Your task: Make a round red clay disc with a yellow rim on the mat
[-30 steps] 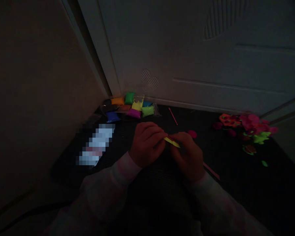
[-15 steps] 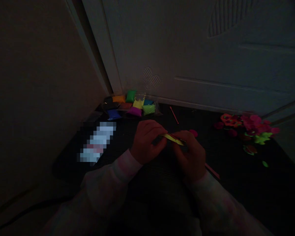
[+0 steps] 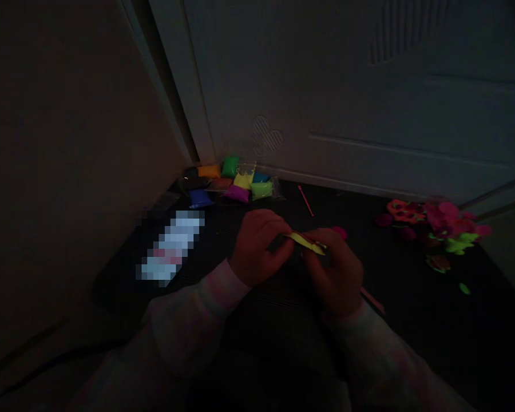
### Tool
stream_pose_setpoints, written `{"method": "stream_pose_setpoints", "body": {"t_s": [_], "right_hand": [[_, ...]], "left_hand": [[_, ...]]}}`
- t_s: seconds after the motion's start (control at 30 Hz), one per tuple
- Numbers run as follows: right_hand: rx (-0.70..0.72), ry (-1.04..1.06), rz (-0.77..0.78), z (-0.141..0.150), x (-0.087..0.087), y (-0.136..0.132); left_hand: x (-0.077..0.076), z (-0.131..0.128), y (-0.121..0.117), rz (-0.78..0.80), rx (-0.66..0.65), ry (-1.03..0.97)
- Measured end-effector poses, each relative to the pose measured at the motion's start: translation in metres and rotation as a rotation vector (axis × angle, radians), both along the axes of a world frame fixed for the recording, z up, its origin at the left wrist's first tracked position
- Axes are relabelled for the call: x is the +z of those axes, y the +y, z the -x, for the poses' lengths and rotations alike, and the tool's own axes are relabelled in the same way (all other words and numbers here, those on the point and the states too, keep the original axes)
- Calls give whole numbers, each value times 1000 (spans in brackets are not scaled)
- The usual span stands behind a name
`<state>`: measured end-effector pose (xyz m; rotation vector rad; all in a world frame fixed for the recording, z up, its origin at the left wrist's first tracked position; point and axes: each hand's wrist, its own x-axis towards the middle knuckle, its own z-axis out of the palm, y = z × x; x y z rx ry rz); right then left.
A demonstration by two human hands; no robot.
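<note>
Dim light falls on a pale panelled door (image 3: 326,80) behind a dark counter (image 3: 352,206). From the head view, the left hand (image 3: 264,246) and the right hand (image 3: 337,272) meet above the counter, near its middle. Between them is a small yellow strip (image 3: 305,242), sloping down toward the right. The left grip pinches its left end between thumb and fingers; the right grip pinches its other end. Darker reddish stuff shows along the strip's upper edge, too dark to make out. Beyond the left hand, colourful packets (image 3: 243,181) lie bunched near the door, with a bright, pixelated oblong (image 3: 171,249) in front of them. A thin pink stick (image 3: 306,200) lies beyond the hands. Just behind the right hand is a pink lump (image 3: 340,232); a reddish band (image 3: 373,300) lies beside that wrist. Farther right are heaped pink, orange and green flower shapes (image 3: 444,217), with a green leaf (image 3: 464,288) nearer.
</note>
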<state>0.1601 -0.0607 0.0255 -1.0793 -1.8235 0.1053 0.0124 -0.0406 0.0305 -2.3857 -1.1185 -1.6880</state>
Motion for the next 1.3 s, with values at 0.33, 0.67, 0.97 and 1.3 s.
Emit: {"method": "stream_pose_setpoints", "body": {"t_s": [0.33, 0.67, 0.97, 1.3], "right_hand": [[6, 11, 14, -1, -1, -1], [2, 36, 18, -1, -1, -1], [-24, 91, 54, -2, -2, -2], [-57, 161, 113, -1, -3, -2]], "left_hand": [[0, 0, 1, 73, -19, -21], [-1, 0, 1, 81, -6, -46], [0, 0, 1, 68, 1, -51], [-1, 0, 0, 73, 27, -19]]}}
